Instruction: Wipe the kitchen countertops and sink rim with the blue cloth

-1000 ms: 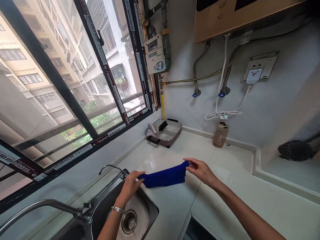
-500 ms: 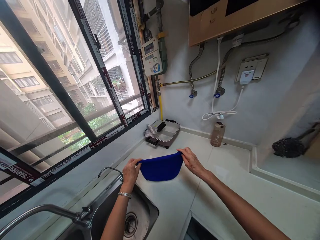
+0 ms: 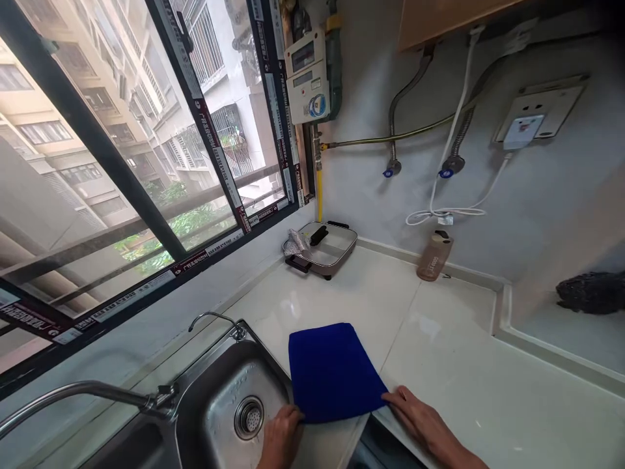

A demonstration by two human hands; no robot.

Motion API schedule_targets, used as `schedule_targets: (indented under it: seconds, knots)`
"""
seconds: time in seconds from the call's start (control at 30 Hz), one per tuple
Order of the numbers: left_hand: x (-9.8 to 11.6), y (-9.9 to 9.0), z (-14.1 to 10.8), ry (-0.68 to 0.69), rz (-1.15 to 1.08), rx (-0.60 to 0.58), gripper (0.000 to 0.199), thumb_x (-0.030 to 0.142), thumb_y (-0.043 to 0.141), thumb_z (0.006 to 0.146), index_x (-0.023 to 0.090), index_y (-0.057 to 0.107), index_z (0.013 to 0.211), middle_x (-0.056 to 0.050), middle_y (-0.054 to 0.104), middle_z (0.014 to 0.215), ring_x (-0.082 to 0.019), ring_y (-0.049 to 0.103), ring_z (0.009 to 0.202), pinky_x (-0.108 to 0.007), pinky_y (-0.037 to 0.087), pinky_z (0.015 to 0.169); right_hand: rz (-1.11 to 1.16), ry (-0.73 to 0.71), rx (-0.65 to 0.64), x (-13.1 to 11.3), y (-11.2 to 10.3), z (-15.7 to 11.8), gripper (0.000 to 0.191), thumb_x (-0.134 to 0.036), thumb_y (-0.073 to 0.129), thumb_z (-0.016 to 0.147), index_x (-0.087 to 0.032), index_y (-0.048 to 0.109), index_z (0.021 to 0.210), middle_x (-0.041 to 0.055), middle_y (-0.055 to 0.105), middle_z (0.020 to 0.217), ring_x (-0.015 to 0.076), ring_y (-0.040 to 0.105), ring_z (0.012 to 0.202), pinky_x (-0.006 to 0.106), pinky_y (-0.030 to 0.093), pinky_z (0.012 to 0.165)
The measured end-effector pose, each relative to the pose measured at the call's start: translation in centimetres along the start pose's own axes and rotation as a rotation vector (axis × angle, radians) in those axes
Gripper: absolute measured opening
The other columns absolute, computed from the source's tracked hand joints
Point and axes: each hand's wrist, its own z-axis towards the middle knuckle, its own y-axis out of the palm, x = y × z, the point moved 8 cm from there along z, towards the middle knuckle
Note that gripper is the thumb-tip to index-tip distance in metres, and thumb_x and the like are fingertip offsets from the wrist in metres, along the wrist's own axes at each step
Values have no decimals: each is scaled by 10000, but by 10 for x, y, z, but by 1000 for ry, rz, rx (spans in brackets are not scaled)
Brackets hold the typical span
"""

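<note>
A dark blue cloth [image 3: 334,374] lies spread out on the white countertop, just right of the sink. My left hand [image 3: 284,430] is closed on its near left corner, beside the basin's edge. At the near right corner, my right hand [image 3: 417,417] pinches the cloth between thumb and fingers. The far edge of the cloth rests on the counter, with neither hand on it.
A steel sink [image 3: 219,397] with a curved faucet [image 3: 92,391] is at the left. Farther back stand a lidded electric pan [image 3: 332,251] and a brown bottle [image 3: 433,257]. A dark opening [image 3: 381,446] is cut in the near counter. A black bundle [image 3: 590,292] sits at the right.
Both hands have come down and nearer with the cloth's near corners. The cloth, held up and hanging before, now lies flat on the counter. The view has shifted a little.
</note>
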Motion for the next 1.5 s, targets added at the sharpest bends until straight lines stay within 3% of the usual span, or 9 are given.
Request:
schedule_targets:
  seconds: [0.23,0.4,0.53,0.7,0.8,0.93,1.1,1.3,1.5]
  knots:
    - [39,-18,0,184,-214,59,403,337,649,781,328,712,1179,-101,665,1356,-354,572,1287,-578,418,1138,162,-63,-8,-5,10,16,386,-496,373,957,-282,628,1153,72,738,1069,229,700,971,395,570,907]
    - [71,26,-2,196,-405,-174,613,451,680,779,323,570,1369,-89,574,1468,-344,440,1425,-574,310,1227,174,-34,-1,-50,17,66,401,-493,314,977,-256,608,1111,85,720,1163,237,690,1055,442,556,978]
    - [30,43,4,-91,-972,13,702,615,582,820,272,498,1426,-135,532,1504,-310,473,1406,-518,362,1205,208,-316,-113,-122,58,85,361,-338,274,992,-228,581,1146,125,514,1491,221,498,1369,428,470,1112]
    - [-33,53,0,-539,-1467,143,745,684,587,767,227,527,1352,-198,653,1340,-311,615,1257,-494,458,1112,202,-603,-401,-173,127,41,380,-174,314,929,-186,591,1189,141,516,1488,192,412,1428,372,427,1154]
    - [-33,43,0,-490,-1340,170,788,707,692,654,199,601,1249,-199,617,1370,-337,587,1279,-473,536,1009,179,-636,-474,-163,143,23,499,-119,340,871,-184,543,1323,133,511,1494,189,440,1412,407,421,1168]
    - [-22,39,2,-461,-1165,243,834,673,767,583,166,605,1225,-198,609,1359,-338,574,1266,-392,612,810,100,-545,-201,-137,129,62,527,-104,317,861,-206,581,1305,106,605,1400,211,509,1360,491,434,1167]
    - [-28,36,5,-485,-945,275,742,658,731,617,183,621,1177,-104,738,950,-259,693,813,-324,545,536,-22,-482,13,-128,133,114,505,-135,319,906,-184,567,1343,137,616,1378,265,505,1364,561,464,1130]
    - [-57,19,-19,-534,-794,335,793,729,631,654,154,579,1198,-103,748,914,-218,678,675,-346,528,611,-251,-575,-89,-131,170,95,565,-172,404,929,-235,408,1491,95,394,1580,304,288,1494,594,343,1195]
    - [-74,8,-36,-536,-746,388,704,710,520,752,192,573,1226,-165,706,1212,-265,717,867,-386,567,696,-329,-577,-101,-120,159,94,625,-194,443,926,-248,315,1535,90,323,1616,301,278,1498,553,363,1189]
